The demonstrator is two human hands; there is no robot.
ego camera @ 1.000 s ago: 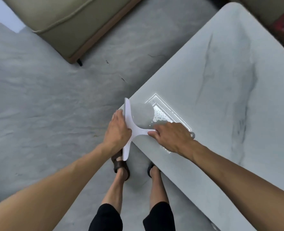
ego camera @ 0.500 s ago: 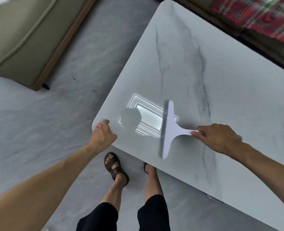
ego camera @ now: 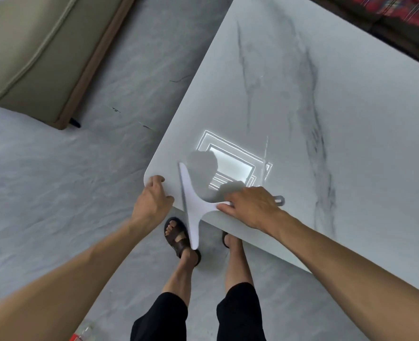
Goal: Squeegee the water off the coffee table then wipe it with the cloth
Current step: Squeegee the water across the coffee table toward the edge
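A white squeegee lies across the near left corner of the pale marble coffee table, its blade running past the table's front edge over my feet. My right hand grips its handle, whose hanging loop sticks out behind my fingers. My left hand holds the rounded corner of the table, just left of the blade. A thin streak of water shows beside the ceiling light's reflection. No cloth is in view.
An olive sofa stands on the grey floor at the upper left. A red plaid fabric lies beyond the table's far edge. A clear bottle with a red label lies on the floor near my left arm.
My right hand has pulled the squeegee leftward across the table to the corner, so the blade now overhangs the front edge. My left hand stays on the corner.
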